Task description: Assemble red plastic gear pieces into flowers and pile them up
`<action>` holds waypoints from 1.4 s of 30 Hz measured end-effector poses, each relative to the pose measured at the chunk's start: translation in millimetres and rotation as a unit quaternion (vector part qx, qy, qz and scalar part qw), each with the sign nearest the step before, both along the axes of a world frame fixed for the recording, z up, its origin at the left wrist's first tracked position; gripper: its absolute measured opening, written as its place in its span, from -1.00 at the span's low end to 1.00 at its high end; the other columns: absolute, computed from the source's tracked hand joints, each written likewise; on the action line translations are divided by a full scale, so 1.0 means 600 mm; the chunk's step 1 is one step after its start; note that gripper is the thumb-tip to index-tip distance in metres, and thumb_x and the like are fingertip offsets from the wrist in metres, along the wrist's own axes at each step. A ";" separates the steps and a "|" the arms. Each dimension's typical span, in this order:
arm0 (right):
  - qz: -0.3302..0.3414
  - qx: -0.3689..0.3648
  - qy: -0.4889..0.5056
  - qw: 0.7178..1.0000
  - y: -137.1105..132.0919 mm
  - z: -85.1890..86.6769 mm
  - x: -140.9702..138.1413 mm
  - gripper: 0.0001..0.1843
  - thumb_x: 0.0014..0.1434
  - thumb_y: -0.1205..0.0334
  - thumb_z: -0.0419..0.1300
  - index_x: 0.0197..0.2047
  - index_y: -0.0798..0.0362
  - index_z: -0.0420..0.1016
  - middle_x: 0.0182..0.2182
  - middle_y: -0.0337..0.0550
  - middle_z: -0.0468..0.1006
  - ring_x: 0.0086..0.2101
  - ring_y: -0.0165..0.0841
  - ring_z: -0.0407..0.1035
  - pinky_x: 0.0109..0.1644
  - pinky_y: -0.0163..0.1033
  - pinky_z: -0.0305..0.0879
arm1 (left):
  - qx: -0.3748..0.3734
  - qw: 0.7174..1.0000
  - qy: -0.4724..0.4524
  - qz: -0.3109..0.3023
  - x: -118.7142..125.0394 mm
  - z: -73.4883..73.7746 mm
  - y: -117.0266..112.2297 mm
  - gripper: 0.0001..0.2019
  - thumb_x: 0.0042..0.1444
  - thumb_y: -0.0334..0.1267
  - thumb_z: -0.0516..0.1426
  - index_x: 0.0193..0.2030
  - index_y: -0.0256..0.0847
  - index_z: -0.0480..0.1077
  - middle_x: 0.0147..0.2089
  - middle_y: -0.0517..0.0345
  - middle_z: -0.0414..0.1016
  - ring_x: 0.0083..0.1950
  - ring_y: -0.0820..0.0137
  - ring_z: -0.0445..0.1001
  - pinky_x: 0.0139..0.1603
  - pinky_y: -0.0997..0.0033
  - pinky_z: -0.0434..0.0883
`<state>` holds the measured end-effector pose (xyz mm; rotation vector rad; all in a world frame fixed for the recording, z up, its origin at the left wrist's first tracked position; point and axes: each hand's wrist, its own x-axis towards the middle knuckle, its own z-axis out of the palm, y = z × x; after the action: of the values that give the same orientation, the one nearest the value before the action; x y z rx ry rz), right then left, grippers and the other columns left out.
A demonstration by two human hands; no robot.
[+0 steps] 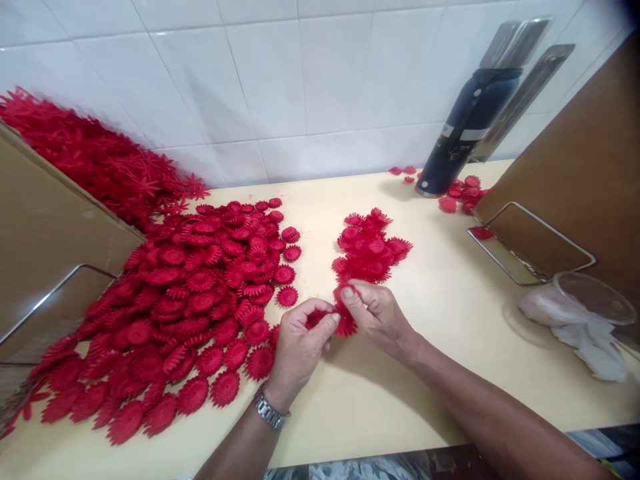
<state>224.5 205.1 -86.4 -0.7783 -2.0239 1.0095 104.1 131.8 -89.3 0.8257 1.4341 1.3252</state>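
Note:
Over the table, my left hand point(299, 350) is closed in a pinch on a red piece, mostly covered by the fingers. Close beside it, almost touching, my right hand point(384, 319) pinches a red fringed flower piece point(346, 324) between thumb and fingers. Whether the two red pieces are joined, I cannot tell. Just beyond the right hand lies a small heap of red fringed flower pieces point(373, 247). To the left of my left hand spreads a large pile of round red flower pieces point(200, 280) with toothed edges.
A cardboard box point(55, 193) stands at the left, with red star-shaped pieces point(100, 153) heaped behind it. Against the tiled wall point(335, 73) leans a dark blue flask point(465, 120). On the right are a brown board point(565, 160), a wire frame point(530, 240) and a clear plastic tub point(595, 297).

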 end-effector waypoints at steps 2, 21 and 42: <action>-0.066 0.027 0.021 0.997 0.019 0.003 0.011 -0.64 0.25 0.16 -0.07 -0.57 0.05 0.17 -0.61 -0.27 0.22 -0.58 -0.47 0.14 -0.51 -0.33 0.10 | -0.013 0.999 -0.036 0.015 0.000 0.003 0.000 -0.83 -0.10 -0.19 0.19 -0.46 -0.24 0.33 -0.70 0.34 0.25 -0.72 0.62 0.17 -0.72 0.65 0.05; -0.142 0.262 -0.136 0.945 0.064 0.004 0.043 -0.71 0.22 0.26 -0.03 -0.51 0.05 0.35 -0.60 -0.19 0.32 -0.51 -0.37 0.16 -0.34 -0.23 0.12 | 0.003 0.997 0.059 0.058 -0.007 -0.009 -0.001 -0.83 -0.04 -0.15 0.16 -0.41 -0.21 0.34 -0.70 0.36 0.20 -0.67 0.58 0.19 -0.71 0.65 0.03; 0.067 0.077 -0.083 0.991 0.012 0.005 0.012 -0.76 0.17 0.35 -0.03 -0.54 0.06 0.21 -0.65 -0.31 0.25 -0.59 -0.50 0.13 -0.52 -0.37 0.07 | 0.011 1.000 0.010 -0.015 -0.007 -0.004 -0.002 -0.76 -0.05 -0.13 0.19 -0.28 -0.22 0.37 -0.68 0.34 0.28 -0.68 0.59 0.18 -0.70 0.63 0.09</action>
<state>231.7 212.0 -83.5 -0.6695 -2.2935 0.8741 99.7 130.5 -91.7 0.8743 1.4205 1.3160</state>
